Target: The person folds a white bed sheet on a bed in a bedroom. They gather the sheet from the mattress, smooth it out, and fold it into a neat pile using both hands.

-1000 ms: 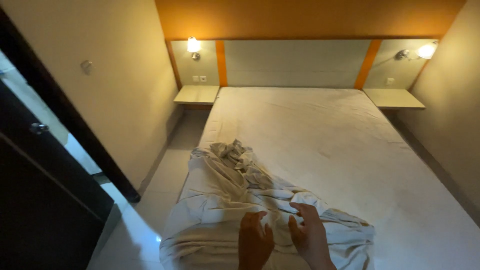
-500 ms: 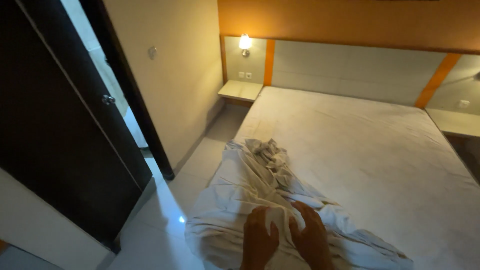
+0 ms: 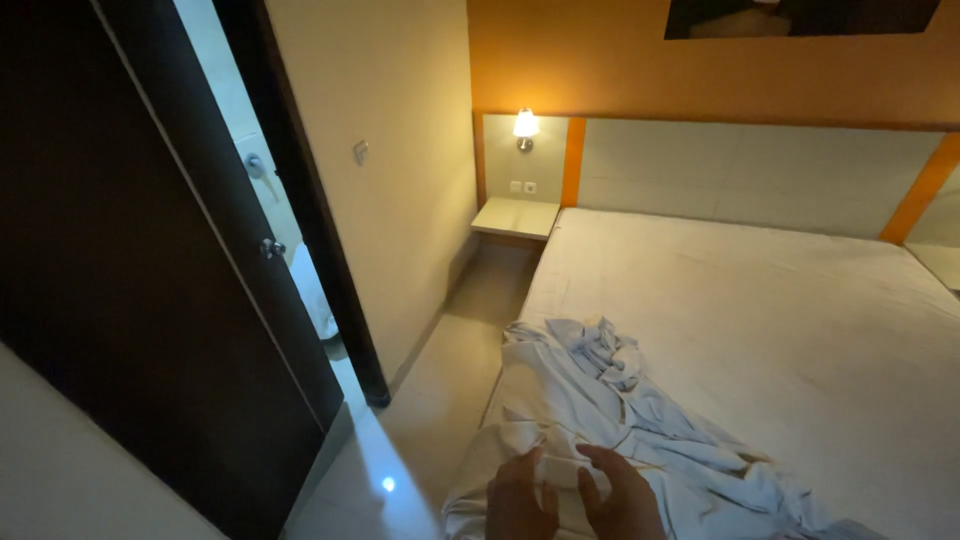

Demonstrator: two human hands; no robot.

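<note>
Down at the near edge of the bed (image 3: 800, 330), both hands are buried in a crumpled white sheet (image 3: 600, 420). The left hand (image 3: 520, 500) is closed on a bunched fold of the cloth, fingers curled around it. The right hand (image 3: 625, 495) sits just beside it, also clenched on the same fold, the two hands almost touching with a wad of fabric pinched between them. The sheet lies heaped along the bed's near left corner, trailing up toward the middle of the mattress in a twisted ridge and spilling over the left edge toward the pale tiled floor (image 3: 450, 400). The rest of the mattress is covered by a smooth light fitted sheet.

At the far left corner of the bed stands a small bedside shelf (image 3: 515, 217), with a lit wall lamp (image 3: 525, 125) above it and a socket plate between them. A pale headboard panel (image 3: 750, 175) with orange strips runs behind the bed under an orange wall. To the left, a dark door (image 3: 130, 300) stands open, its handle catching light, and a bright spot glints on the floor near the doorway.
</note>
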